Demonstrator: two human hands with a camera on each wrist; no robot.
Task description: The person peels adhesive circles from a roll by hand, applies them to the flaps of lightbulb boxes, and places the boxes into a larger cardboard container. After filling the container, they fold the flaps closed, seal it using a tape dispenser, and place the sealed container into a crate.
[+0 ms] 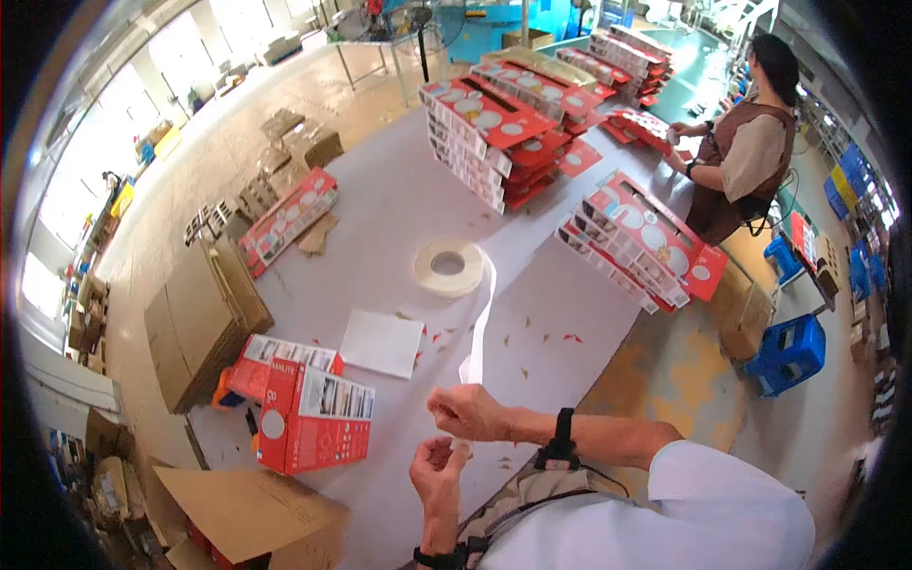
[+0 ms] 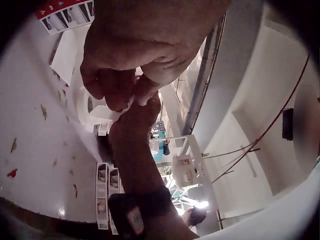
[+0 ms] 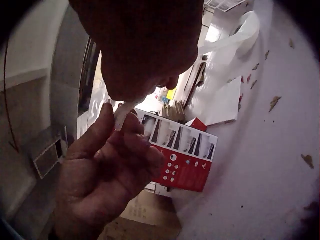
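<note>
A roll of white tape (image 1: 451, 283) lies flat on the white table. From it a loose strip of tape (image 1: 479, 328) runs toward the person's body, up to the right hand (image 1: 472, 413). That hand's curled fingers pinch the strip. Just below it, the left hand (image 1: 437, 480) holds the short end of the strip (image 3: 121, 116) between thumb and forefinger, as the right wrist view shows. The two hands are close together over the near table edge. In the left wrist view, the left hand (image 2: 135, 50) partly covers the right hand (image 2: 131, 125).
Left of the hands stands a red and white printed box (image 1: 313, 427), with a white sheet (image 1: 382, 342) behind it. Stacked red cartons (image 1: 494, 133) fill the far side, more cartons (image 1: 646, 237) the right edge. Flattened cardboard (image 1: 204, 318) leans at left. Another person (image 1: 750, 152) works far right.
</note>
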